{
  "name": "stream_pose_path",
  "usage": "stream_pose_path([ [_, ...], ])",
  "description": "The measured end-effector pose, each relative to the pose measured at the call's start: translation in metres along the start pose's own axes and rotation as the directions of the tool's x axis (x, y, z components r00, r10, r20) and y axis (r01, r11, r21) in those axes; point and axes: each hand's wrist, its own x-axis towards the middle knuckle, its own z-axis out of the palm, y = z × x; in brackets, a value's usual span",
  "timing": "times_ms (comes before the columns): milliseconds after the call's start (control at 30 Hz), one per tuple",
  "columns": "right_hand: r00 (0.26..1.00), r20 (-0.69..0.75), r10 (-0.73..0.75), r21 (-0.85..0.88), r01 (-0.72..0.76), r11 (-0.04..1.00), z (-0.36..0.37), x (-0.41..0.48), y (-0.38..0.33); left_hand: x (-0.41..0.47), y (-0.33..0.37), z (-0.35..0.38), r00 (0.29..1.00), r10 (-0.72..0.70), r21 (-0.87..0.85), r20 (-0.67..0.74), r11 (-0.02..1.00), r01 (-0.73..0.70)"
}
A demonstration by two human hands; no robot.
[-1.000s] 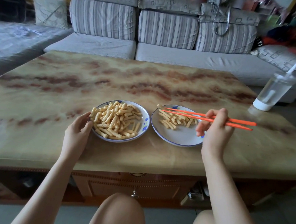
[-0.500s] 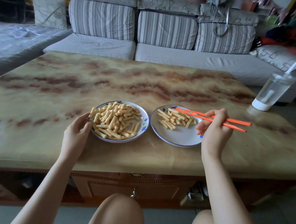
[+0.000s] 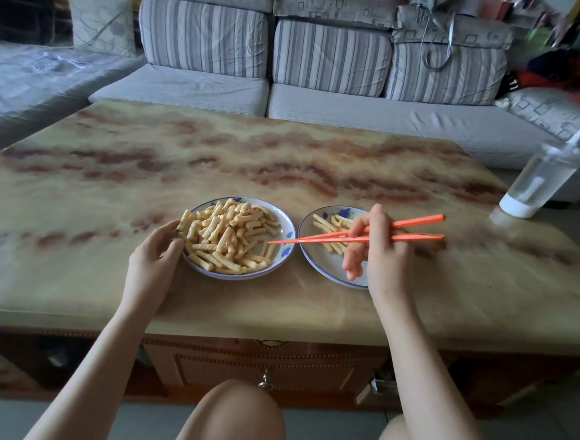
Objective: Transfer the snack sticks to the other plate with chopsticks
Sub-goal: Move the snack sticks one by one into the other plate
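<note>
Right grip [image 3: 380,257] pinching chopsticks [image 3: 318,239], ridged snack sticks [image 3: 227,237]

Dim, soft daylight is falling evenly; tabletop [image 3: 310,300] is showing mild glare; fisheye is bending the edges; clutter [image 3: 568,43] top right is blurring out.

A marbled tan table [image 3: 217,153] spreads beneath the grip; beyond it a grey striped sofa [image 3: 327,61] stands in soft daylight.
</note>
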Motion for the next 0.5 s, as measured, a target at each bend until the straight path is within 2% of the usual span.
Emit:
stream_pose_path([
  [267, 0.992, 0.099, 0.081, -0.059, -0.075, 0.995, 0.010, -0.007, 0.000, 0.001, -0.002, 0.000, 1.000, 0.010, 0.003, 0.000, 1.000, -0.010],
  [500, 0.997, 0.028, 0.072, -0.084, -0.069, 0.994, 0.020, -0.006, 0.006, 0.001, -0.002, 0.000, 1.000, 0.010, 0.002, -0.001, 1.000, -0.010],
])
